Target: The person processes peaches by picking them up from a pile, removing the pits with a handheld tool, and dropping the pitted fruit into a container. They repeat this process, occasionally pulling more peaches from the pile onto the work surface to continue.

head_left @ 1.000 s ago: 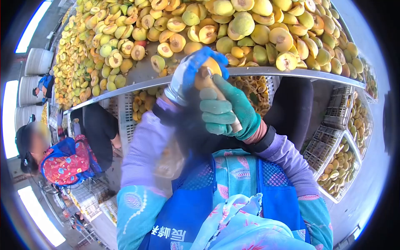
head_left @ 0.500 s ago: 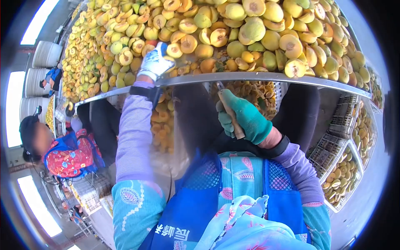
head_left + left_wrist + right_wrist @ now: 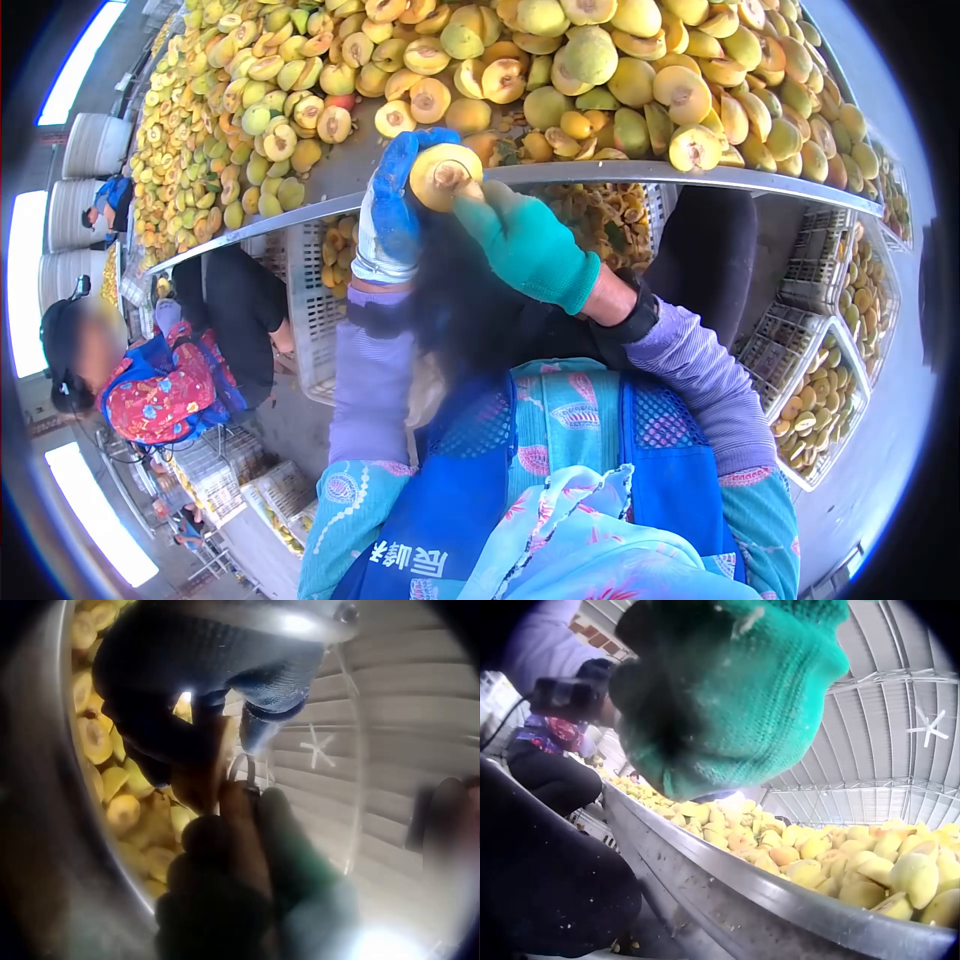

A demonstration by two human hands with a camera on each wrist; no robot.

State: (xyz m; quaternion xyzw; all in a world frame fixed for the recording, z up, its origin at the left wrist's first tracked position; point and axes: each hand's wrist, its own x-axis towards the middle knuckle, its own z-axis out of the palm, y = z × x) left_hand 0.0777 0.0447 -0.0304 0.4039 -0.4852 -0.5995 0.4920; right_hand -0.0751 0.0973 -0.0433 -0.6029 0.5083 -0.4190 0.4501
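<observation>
Left hand [image 3: 385, 225] grips fruit half [image 3: 431, 190] by table's near edge [image 3: 640, 173] — likely soft, slick; hold skin. Right hand [image 3: 537, 247] clenches tool [image 3: 242, 821].

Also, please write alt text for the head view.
A blue-gloved left hand holds a halved yellow fruit while the green-gloved right hand reaches its cut face, at a metal-edged table heaped with more fruit. Another person sits at the left.
</observation>
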